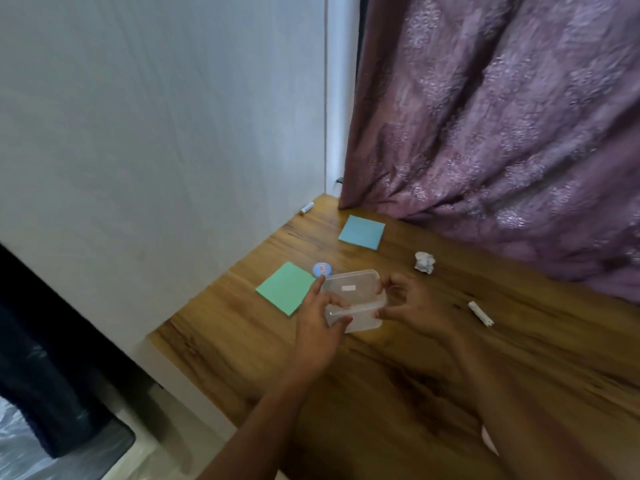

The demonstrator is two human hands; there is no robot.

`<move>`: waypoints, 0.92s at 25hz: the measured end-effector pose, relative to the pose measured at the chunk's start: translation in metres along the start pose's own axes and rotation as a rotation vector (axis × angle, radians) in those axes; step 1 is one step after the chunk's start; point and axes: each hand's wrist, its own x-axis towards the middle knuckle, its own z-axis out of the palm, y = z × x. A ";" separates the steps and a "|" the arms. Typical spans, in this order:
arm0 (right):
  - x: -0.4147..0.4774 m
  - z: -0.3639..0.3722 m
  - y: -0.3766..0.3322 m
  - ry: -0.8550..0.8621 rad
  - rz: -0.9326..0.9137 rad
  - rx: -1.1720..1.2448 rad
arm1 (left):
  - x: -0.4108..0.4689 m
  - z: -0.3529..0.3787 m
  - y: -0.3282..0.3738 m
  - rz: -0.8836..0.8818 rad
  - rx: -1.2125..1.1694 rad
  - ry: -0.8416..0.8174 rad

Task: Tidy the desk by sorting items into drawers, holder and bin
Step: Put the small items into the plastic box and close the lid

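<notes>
A clear plastic container [353, 301] with its lid on is held just above the wooden desk [433, 382], and it is the landmark here. A small white label shows on the lid; whether anything lies inside cannot be told. The left hand [320, 329] grips the container's near-left corner, thumb on the front edge, forefinger stretched up along the left side. The right hand [414, 303] is half curled, fingertips pinching the container's right edge. Just behind the container's far-left corner lies a small round blue tin [322, 269], touching a green sticky-note pad [286, 287] to the container's left. A blue sticky-note pad [362, 232] lies farther back. A crumpled paper ball [424, 262] sits behind and right of the container; a white stick-like item [480, 314] lies well to its right. A small white tube [307, 208] rests far behind, against the wall.
</notes>
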 end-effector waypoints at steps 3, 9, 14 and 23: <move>-0.012 -0.014 0.013 0.001 0.002 -0.048 | -0.003 0.018 0.010 0.058 0.068 0.012; 0.015 -0.029 0.002 0.254 -0.132 -0.318 | 0.005 -0.009 0.006 0.080 -0.112 0.051; 0.092 -0.026 -0.040 0.330 -0.156 -0.270 | 0.081 -0.047 -0.002 -0.247 -0.311 0.256; 0.275 0.058 -0.044 0.056 0.147 -0.491 | 0.232 -0.058 -0.033 -0.606 -0.687 0.040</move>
